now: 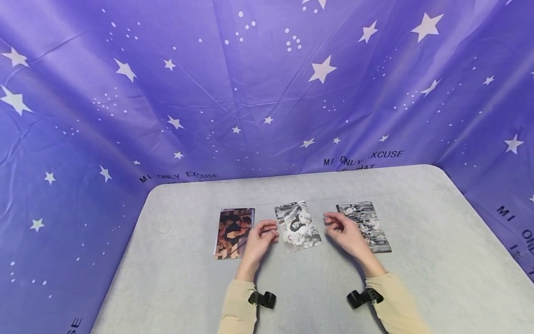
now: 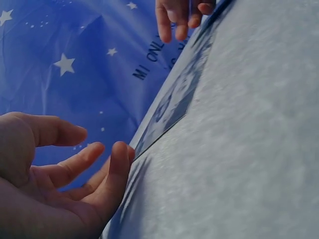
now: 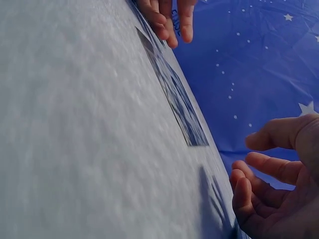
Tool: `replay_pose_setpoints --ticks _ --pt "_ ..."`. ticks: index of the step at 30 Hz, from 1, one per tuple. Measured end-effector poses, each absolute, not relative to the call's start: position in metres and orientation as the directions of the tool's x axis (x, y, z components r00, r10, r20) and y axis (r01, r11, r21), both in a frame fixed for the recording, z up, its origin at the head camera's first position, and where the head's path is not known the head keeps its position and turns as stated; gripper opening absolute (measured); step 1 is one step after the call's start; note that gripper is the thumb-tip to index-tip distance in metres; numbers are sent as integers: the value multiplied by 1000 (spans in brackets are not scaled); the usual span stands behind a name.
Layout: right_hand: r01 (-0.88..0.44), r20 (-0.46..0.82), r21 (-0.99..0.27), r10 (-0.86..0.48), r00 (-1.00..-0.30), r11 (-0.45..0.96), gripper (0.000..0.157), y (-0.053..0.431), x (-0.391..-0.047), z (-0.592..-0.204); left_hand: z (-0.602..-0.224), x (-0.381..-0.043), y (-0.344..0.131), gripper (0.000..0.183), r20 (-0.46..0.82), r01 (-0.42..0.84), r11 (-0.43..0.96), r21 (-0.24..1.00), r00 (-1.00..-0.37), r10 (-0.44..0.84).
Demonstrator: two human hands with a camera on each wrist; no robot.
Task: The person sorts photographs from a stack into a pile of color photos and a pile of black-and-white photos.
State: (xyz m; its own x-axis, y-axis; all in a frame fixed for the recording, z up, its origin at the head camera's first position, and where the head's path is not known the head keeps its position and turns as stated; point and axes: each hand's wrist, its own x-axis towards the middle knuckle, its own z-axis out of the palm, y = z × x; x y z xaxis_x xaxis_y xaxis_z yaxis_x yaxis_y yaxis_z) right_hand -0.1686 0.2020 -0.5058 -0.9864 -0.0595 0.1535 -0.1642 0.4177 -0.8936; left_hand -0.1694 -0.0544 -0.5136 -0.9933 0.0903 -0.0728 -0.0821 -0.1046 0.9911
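A black-and-white photo print (image 1: 298,226) lies slightly turned on the grey table, between the two hands. My left hand (image 1: 261,236) is at its left edge, fingers loosely bent and nothing in them; in the left wrist view the fingertips (image 2: 119,152) are right at the print's near corner. To the right of the print, my right hand (image 1: 344,232) hovers with relaxed, parted fingers and a shadow below it in the right wrist view. Behind the left hand lies a stack of colour prints (image 1: 233,232). A stack of black-and-white prints (image 1: 371,227) is partly covered by my right hand.
The grey table (image 1: 308,297) has rounded far corners. A purple curtain (image 1: 250,93) with white stars and lettering stands behind it and along both sides. Each wrist wears a black camera on a strap, over beige sleeves (image 1: 238,308).
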Motion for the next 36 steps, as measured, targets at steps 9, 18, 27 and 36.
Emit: replay_pose_setpoints --ticks 9,18,27,36 --pt "-151 108 -917 -134 -985 370 47 186 -173 -508 -513 -170 -61 35 -138 -147 -149 978 -988 73" --pt "-84 52 -955 -119 -992 284 52 175 -175 -507 -513 -169 -57 43 -166 -186 -195 963 -979 115" --pt "15 -31 -978 -74 -997 209 52 171 -174 -507 -515 -170 -55 44 -154 -176 -209 962 -981 119" --pt "62 -64 -990 -18 -998 126 54 170 -172 -509 -516 -167 -52 46 -129 -154 -260 953 -985 110"
